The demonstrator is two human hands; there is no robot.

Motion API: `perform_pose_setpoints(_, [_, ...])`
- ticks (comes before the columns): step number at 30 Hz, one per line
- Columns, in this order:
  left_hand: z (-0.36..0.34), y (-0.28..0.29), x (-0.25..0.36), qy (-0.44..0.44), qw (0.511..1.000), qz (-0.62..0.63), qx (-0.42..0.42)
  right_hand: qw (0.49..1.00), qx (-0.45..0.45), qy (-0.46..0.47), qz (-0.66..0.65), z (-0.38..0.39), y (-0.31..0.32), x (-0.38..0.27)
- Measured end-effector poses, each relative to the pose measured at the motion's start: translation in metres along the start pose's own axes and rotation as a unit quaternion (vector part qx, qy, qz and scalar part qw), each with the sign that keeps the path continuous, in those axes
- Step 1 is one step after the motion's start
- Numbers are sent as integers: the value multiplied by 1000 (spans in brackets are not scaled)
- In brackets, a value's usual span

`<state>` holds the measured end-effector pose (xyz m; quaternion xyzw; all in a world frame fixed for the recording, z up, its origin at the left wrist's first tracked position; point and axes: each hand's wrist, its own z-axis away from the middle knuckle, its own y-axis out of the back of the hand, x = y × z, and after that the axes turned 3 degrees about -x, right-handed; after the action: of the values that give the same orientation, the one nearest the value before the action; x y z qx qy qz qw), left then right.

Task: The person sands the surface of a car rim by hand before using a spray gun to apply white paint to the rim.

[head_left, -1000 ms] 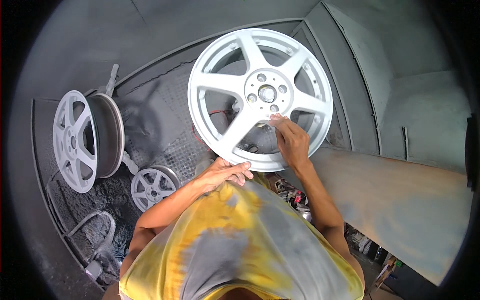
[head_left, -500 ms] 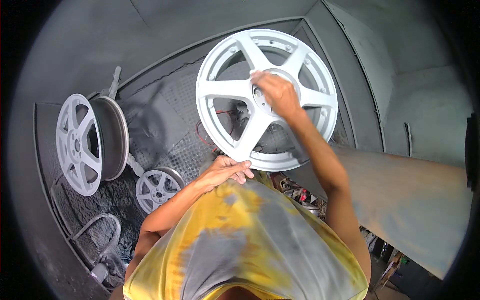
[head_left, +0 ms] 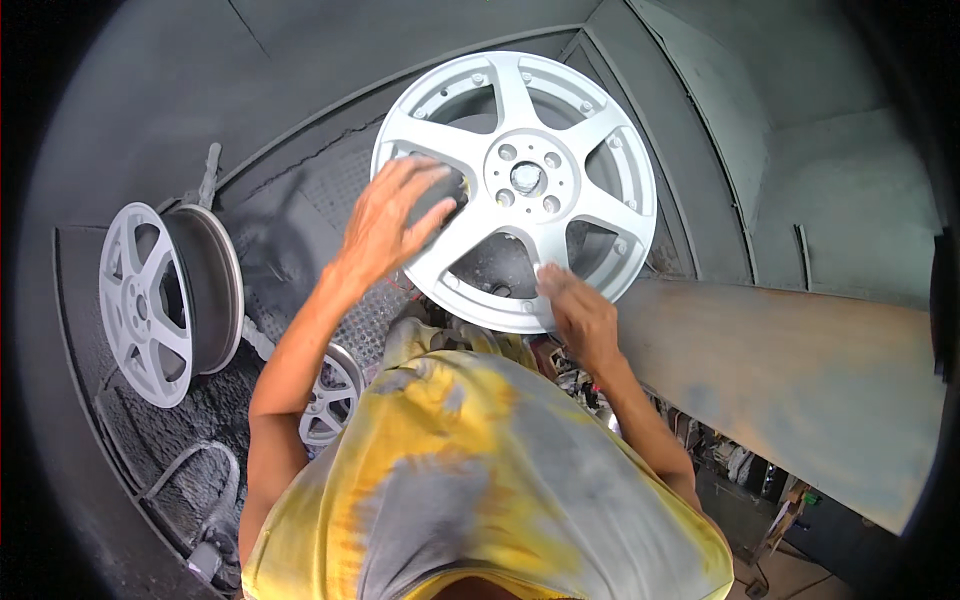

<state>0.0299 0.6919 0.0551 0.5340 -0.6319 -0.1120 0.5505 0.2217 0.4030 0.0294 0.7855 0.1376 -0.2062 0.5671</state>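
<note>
Here you are, with a large white six-spoke wheel rim (head_left: 525,138) right in front of you, just beyond your waist, its face turned up to your view, four round holes ringing the hub and a shiny, crumpled silvery plug (head_left: 526,178) in the middle. Your left hand (head_left: 385,222) is up at the rim's left side, fingers spread, thumb wide of the rest, overlapping the gap between two spokes; the tips are blurred, so whether they touch the metal I can't tell. Over to your right hand (head_left: 585,318): it's at the near edge, fingers bent and bunched close together, tips at the spoke pointing down toward you, though blur hides whether they pinch or merely brush it. Off to your left stands a second spoked wheel with a pale grey face and a dark barrel (head_left: 145,305), tipped onto its edge, and nearer you, partly behind your left forearm, sits a smaller-looking grey spoked wheel (head_left: 322,418). A pale grey curved hose (head_left: 232,470) lies at lower left. To your right spreads a broad, flat grey-brown surface (head_left: 790,380), and below everything comes your yellow T-shirt with grey patches (head_left: 450,500).
</note>
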Motion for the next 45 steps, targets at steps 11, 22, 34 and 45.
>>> perform_pose_setpoints(11, [-11, -15, -53, 11, 998, -64, -20, 995, 70, 43, -53, -52, -42, -12])
perform_pose_setpoints(22, [15, -31, -21, 40, 997, 26, 57, 986, 7, 159, -47, -31, -39, 9])
perform_pose_setpoints(34, [41, -46, 2, 49, 993, 30, 103, 977, -32, 210, -17, 11, -32, -23])
perform_pose_setpoints(45, [84, -24, 75, 156, 984, 89, -6, 987, 128, 81, -54, -49, -71, -25])
